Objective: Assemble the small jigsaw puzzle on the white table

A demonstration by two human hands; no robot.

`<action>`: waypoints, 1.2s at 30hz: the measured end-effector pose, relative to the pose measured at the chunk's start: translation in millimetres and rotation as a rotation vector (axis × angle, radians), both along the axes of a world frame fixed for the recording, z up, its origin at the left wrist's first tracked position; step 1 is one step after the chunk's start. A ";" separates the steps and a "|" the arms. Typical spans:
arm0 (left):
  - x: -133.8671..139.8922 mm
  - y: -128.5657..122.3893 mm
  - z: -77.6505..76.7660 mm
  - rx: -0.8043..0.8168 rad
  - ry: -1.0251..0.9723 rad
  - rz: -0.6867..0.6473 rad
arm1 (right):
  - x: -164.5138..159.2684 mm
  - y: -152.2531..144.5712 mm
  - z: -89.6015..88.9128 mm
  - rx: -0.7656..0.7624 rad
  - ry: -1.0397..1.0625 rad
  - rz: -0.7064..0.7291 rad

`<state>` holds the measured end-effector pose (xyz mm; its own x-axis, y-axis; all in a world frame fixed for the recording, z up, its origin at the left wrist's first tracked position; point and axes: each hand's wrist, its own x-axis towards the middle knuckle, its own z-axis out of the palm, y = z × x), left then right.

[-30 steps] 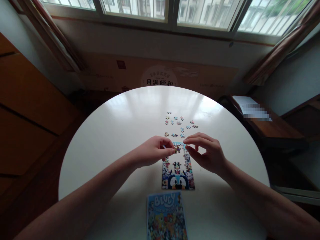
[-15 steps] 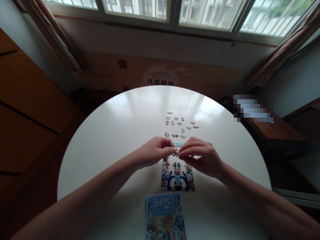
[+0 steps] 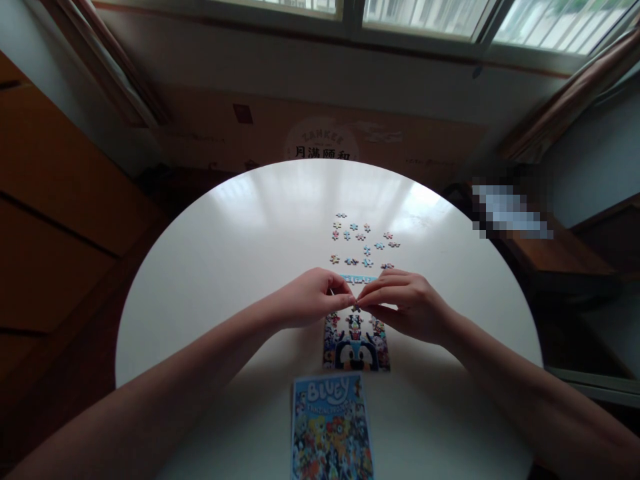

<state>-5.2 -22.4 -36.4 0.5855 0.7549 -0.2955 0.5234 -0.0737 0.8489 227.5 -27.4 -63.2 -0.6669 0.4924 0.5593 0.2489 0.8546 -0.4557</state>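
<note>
A small puzzle piece (image 3: 356, 308) shows between the fingertips of both hands, mostly covered by them. From the left, my left hand (image 3: 320, 297) pinches it with thumb and forefinger. On its right side my right hand (image 3: 407, 303) grips it with closed fingertips. Both hands are over the partly joined jigsaw puzzle (image 3: 357, 353), whose lower part shows a blue dog's face. The puzzle's light blue top strip (image 3: 357, 279) appears just beyond the fingers. My hands hide parts of the puzzle's middle and sides.
Several loose puzzle pieces (image 3: 367, 250) lie spread beyond the hands on the round white table (image 3: 200, 267). A Bluey picture sheet (image 3: 330, 427) lies near me, below the puzzle. Windows and a wall stand behind the table.
The whole scene has shifted slightly upward as my head tilts down. My fingertips have come closer together around the puzzle piece, so less of it shows.
</note>
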 end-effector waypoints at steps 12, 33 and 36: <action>3.4 1.4 -4.9 0.017 0.007 -0.019 | 3.1 -11.4 3.2 -0.041 -0.077 -0.052; -1.3 -0.3 -11.6 0.536 0.277 -0.192 | -5.0 -14.7 -10.1 -0.257 -0.339 -0.179; 0.6 -0.4 -14.8 0.535 0.273 -0.208 | -5.9 -16.5 -11.1 -0.221 -0.347 -0.190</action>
<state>-4.6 -22.8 -51.2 0.6924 0.7183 -0.0679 0.6448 -0.5740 0.5047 221.6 -43.9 -74.3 -0.6824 0.7069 0.1861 0.5626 0.6705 -0.4836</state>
